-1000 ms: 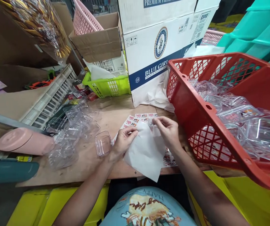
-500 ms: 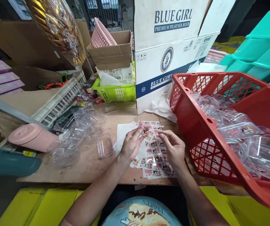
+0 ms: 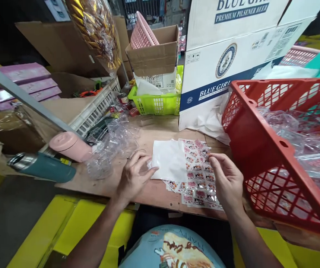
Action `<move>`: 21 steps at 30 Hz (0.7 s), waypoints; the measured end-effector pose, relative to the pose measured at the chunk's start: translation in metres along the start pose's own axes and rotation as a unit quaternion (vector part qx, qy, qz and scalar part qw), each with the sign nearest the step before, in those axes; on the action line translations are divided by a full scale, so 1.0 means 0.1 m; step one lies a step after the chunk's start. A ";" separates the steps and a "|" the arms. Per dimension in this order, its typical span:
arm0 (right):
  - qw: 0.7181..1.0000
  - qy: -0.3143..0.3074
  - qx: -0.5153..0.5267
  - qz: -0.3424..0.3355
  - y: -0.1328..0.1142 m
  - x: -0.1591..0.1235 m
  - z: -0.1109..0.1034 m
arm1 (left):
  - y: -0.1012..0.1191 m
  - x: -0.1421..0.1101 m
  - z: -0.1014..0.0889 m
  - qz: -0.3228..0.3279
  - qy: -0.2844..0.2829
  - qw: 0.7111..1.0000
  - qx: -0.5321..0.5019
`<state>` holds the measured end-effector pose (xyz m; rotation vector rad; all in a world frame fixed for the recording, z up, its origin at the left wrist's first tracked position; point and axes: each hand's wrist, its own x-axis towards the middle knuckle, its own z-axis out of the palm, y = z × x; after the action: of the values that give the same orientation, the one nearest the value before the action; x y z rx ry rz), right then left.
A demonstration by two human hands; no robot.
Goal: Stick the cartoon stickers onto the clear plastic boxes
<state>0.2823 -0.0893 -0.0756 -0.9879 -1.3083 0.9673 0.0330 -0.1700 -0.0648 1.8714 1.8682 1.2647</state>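
Note:
My left hand (image 3: 136, 175) is curled around a small clear plastic box (image 3: 149, 163) at the left edge of the white backing paper (image 3: 168, 162). Most of that box is hidden behind the fingers. My right hand (image 3: 228, 176) is raised over the sheets, thumb and forefinger pinched on a small cat sticker (image 3: 205, 152), which is hard to tell from the prints behind it. Several clear sticker sheets (image 3: 200, 176) printed with orange, black and pink cats lie on the wooden table, partly beneath the white paper.
A red plastic crate (image 3: 263, 149) with clear boxes stands at the right. Loose clear boxes (image 3: 115, 139) are piled at the left, near a pink cup (image 3: 69, 146) and a teal bottle (image 3: 48, 167). Behind stand a white carton (image 3: 204, 67) and a lime basket (image 3: 160, 104).
My left hand has moved left, off the sticker sheets, to the clear box. My right hand stays pinched over the sheets. The view has turned left.

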 end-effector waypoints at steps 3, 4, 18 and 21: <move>0.995 -0.102 0.001 -0.014 0.02 -0.11 0.13 | -0.23 -0.06 -0.24 -0.057 -0.096 0.994 0.019; 0.988 -0.146 -0.012 -0.045 0.03 -0.15 0.20 | -0.26 -0.05 -0.27 -0.081 -0.112 0.990 -0.009; 0.944 -0.325 -0.045 -0.031 -0.09 0.11 0.43 | 0.23 -0.07 0.21 -0.288 -0.156 0.755 -0.568; 0.945 -0.324 0.013 0.030 -0.26 0.00 0.20 | 0.25 -0.06 0.26 -0.282 -0.136 0.735 -0.602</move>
<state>0.2621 -0.0964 -0.0501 -0.7073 -1.8022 1.4254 0.0694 -0.1693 -0.0661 0.6390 0.8391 1.3107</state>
